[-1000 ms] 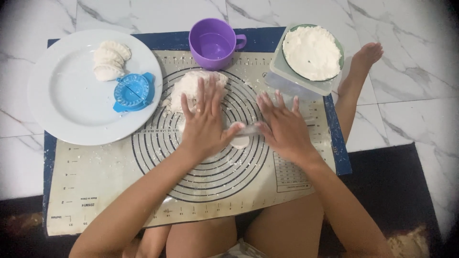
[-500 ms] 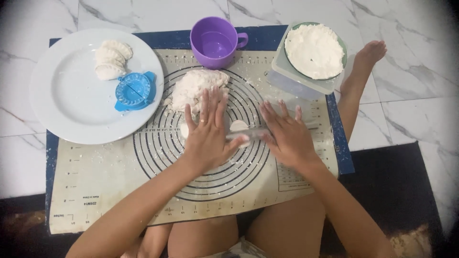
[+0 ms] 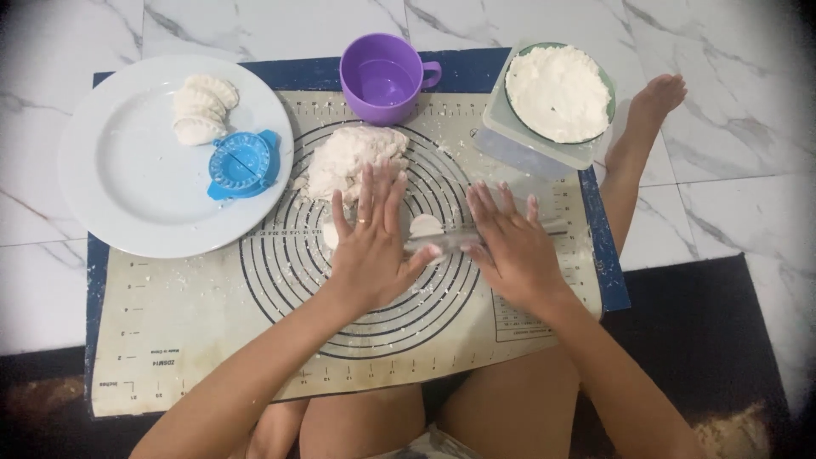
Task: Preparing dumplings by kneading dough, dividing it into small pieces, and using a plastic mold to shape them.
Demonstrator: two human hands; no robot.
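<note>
Two flat hands press a clear rolling pin over dough on a baking mat laid on the floor.

The left hand [image 3: 371, 242] and right hand [image 3: 508, 242] lie palm-down with fingers [image 3: 367, 191] spread straight, resting on a clear rolling pin [image 3: 449, 240] across a small flattened dough disc [image 3: 424, 225] at the centre of the ringed baking mat [image 3: 187, 323]. Just beyond the disc sits a dough lump [image 3: 348, 157]. Beyond that stands a purple cup [image 3: 384, 78]. Right of the cup, a bowl of flour [image 3: 558, 92] sits on a box. Left of the cup, a white plate [image 3: 136, 183] holds folded dumplings [image 3: 202, 108] and a blue dumpling press [image 3: 242, 164].
</note>
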